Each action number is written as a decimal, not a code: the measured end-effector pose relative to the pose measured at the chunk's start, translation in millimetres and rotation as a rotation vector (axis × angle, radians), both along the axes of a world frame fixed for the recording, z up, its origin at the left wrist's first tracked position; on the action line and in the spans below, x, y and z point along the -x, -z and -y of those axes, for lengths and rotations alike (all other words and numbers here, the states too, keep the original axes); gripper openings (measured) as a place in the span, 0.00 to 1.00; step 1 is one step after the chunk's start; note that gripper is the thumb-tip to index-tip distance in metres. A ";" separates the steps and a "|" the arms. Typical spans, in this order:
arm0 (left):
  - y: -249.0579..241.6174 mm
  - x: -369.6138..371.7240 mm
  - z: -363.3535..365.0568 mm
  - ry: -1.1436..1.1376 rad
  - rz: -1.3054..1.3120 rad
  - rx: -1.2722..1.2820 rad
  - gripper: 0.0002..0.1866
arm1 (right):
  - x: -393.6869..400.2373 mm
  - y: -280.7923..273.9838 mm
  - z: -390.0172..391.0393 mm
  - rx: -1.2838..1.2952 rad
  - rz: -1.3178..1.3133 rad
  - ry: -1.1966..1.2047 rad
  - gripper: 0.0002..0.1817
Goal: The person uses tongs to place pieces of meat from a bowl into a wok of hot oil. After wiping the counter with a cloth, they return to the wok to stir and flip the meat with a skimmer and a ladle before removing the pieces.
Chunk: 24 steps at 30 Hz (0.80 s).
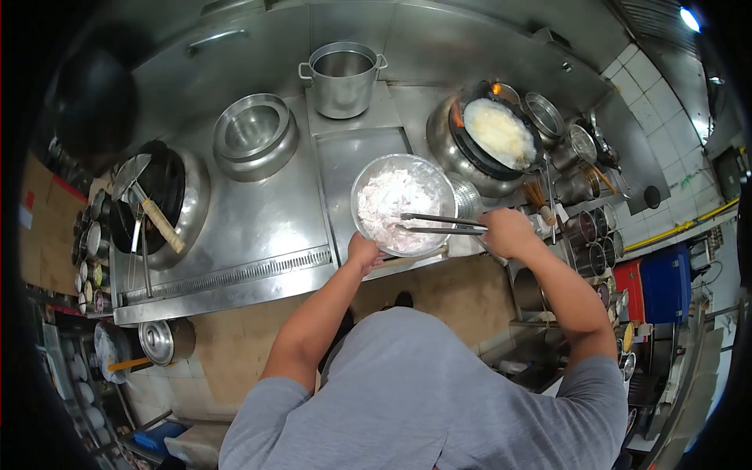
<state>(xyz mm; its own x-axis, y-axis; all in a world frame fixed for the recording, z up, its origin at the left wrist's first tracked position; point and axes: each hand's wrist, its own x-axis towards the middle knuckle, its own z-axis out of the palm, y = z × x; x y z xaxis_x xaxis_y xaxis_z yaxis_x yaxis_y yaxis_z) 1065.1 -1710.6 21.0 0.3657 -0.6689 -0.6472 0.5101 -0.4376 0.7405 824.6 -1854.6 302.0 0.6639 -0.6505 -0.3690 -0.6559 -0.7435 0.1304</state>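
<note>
A metal mixing bowl (357, 186) full of flour-coated pieces (395, 192) sits near the front of the steel counter. At its lower left rim, my left hand (365, 254) is closed on the edge. My right hand (509, 233) grips a pair of metal tongs (462, 227) from the right side, and their tips reach into the white, floury pieces. Just behind the bowl's right side shows a perforated strainer (468, 197), partly hidden. Up and to the right, a wok (501, 125) of foaming pale oil stands over a burner with orange flame beside it.
A tall two-handled pot (342, 90) stands at the back. Left of it are a wide metal bowl (254, 137) and a second wok (160, 204) holding a wooden-handled skimmer (160, 223). Several seasoning containers (591, 243) line the right side. A lidded pot (166, 342) rests below the counter.
</note>
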 end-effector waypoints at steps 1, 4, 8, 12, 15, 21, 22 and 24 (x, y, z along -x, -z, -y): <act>-3.7 3.9 0.5 -0.024 -0.019 0.038 0.19 | 12.5 -6.7 9.6 0.007 0.040 0.036 0.18; -17.4 18.0 0.3 -0.063 -0.060 0.092 0.19 | 45.8 -39.9 40.2 0.056 0.114 0.114 0.20; -2.0 32.4 4.7 -0.052 -0.033 0.031 0.18 | 74.2 -79.7 93.1 0.163 0.105 0.278 0.19; -6.6 36.0 2.9 -0.078 -0.040 0.003 0.18 | 86.4 -47.1 181.9 0.301 0.030 0.449 0.16; -6.7 36.2 4.1 -0.097 -0.076 -0.001 0.18 | 80.6 -11.8 219.1 0.350 0.116 0.566 0.17; 9.4 29.2 4.7 -0.082 -0.081 -0.016 0.19 | 69.8 -48.4 170.1 0.364 0.092 0.469 0.19; 6.7 29.7 5.1 -0.051 -0.072 0.025 0.19 | 66.8 -57.2 152.5 0.348 0.082 0.456 0.19; -0.6 29.9 1.2 -0.036 -0.060 0.046 0.19 | 60.3 -63.5 115.2 0.203 0.046 0.258 0.21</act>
